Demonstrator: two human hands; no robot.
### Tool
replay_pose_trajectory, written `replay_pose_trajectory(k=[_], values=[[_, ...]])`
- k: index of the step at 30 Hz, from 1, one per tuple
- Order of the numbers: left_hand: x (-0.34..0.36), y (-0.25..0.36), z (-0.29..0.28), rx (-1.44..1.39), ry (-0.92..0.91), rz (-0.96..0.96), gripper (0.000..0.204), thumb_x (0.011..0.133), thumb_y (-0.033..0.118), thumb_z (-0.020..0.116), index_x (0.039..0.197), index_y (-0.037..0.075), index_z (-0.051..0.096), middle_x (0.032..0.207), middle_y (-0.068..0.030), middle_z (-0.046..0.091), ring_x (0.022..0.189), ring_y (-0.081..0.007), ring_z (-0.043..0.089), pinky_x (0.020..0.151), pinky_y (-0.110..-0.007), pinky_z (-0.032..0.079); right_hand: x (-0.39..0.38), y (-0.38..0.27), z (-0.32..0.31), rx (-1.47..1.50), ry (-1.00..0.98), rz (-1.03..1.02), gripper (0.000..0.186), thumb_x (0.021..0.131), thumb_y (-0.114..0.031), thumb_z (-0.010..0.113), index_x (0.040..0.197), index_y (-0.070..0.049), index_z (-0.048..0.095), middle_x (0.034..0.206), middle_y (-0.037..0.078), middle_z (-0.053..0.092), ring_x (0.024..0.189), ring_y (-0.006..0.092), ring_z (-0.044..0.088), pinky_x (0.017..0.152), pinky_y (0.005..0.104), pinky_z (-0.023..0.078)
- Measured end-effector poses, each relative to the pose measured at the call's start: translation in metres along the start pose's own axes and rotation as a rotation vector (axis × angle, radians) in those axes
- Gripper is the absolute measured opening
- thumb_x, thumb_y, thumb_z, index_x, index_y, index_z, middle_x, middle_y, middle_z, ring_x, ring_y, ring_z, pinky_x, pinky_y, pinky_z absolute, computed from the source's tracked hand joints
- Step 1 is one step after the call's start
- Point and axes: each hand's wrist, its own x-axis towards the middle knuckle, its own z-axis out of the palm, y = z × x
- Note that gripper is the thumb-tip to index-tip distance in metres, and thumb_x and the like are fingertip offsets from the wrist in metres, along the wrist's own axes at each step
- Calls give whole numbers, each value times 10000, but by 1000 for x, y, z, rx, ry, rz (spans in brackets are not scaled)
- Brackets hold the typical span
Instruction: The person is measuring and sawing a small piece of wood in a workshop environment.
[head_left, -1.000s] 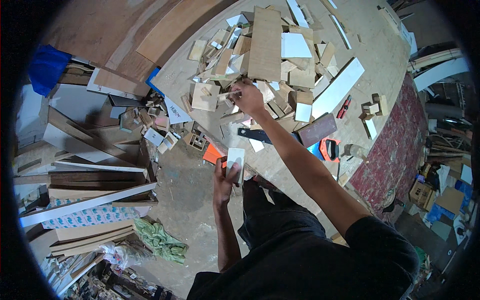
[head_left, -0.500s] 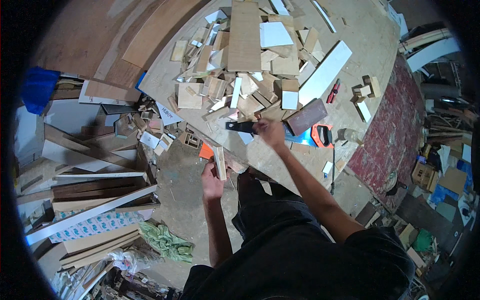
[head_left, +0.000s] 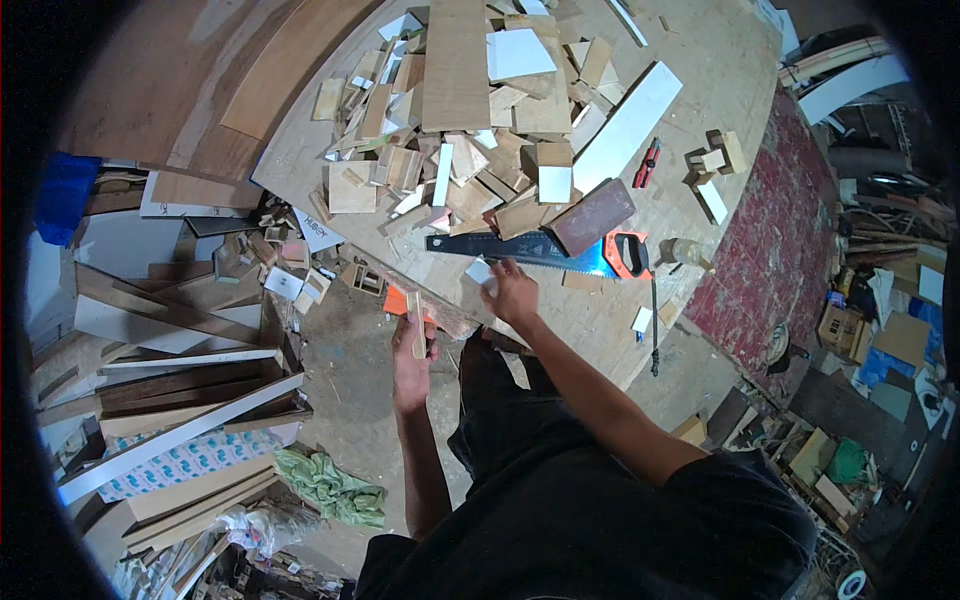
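Observation:
My left hand (head_left: 411,362) is closed round a narrow, pale wooden block (head_left: 417,325), held upright just off the table's near edge. On the tabletop, my right hand (head_left: 514,297) pinches a small white-faced wood offcut (head_left: 481,272), its fingertips partly hiding the piece. Just beyond that hand lies a handsaw (head_left: 520,250), its dark blade to the left and its orange and black handle to the right. A brown block (head_left: 593,217) rests against the far side of the blade.
A heap of wood offcuts (head_left: 460,170) covers the table's middle, with a long white board (head_left: 628,130) beside it. Further right are a red utility knife (head_left: 647,163) and some small blocks (head_left: 710,160). Stacked boards (head_left: 190,390) and a green cloth (head_left: 328,485) stand on the left.
My right hand has come back from over the saw blade toward the near edge and now grips the white-faced offcut. My left hand still holds the wooden block. The whole view has shifted slightly.

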Motion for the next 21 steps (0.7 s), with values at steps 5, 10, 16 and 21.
replay_pose_trajectory(k=[5,10,16,21], values=[[0,-20,6,285,114,-42,428,968,465,590,1160,93,676,925,7,664,800,-78,580,643,-278,460,-52,74,-56,20,-52,92,425,717,-367,815,1021,-100,686,1114,96,641,924,298,682,751,431,564],[6,-30,9,381,57,-54,467,961,476,601,1131,57,716,958,-9,681,865,-88,596,695,-289,476,9,59,-78,-3,229,-124,422,784,-344,781,1086,-69,679,1139,164,653,1033,359,641,820,462,540],[8,-31,12,402,-15,-21,475,971,460,595,1111,22,713,900,-14,650,816,-103,573,725,-269,439,165,4,-54,16,167,-161,336,808,-185,712,1122,-79,654,1033,182,668,959,389,657,823,453,551],[-16,-29,5,366,56,22,488,982,464,573,1100,10,710,897,-21,641,831,-115,560,746,-290,435,168,1,-42,-65,149,-123,313,807,-197,714,1082,-68,640,1015,186,659,922,381,665,787,452,562]])
